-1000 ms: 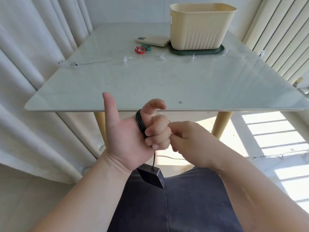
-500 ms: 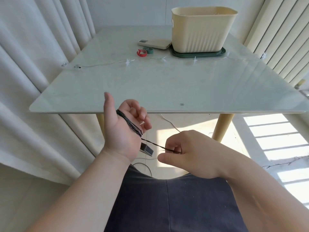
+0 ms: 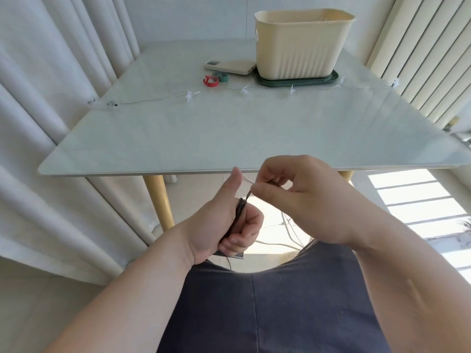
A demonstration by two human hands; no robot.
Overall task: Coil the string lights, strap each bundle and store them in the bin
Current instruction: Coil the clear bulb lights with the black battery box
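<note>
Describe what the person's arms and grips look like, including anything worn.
Both arms are bare right to the frame edge: no sleeve or cuff shows on the left forearm or right forearm. The left grip and right grip wear no gloves; no ring, watch or wristband is visible.

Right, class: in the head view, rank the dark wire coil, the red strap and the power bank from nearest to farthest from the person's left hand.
1. The dark wire coil, wound round the left hand itself, short of the table.
2. The red strap, on the table's far half, straight ahead.
3. The power bank, just behind the strap, left of the bin.
</note>
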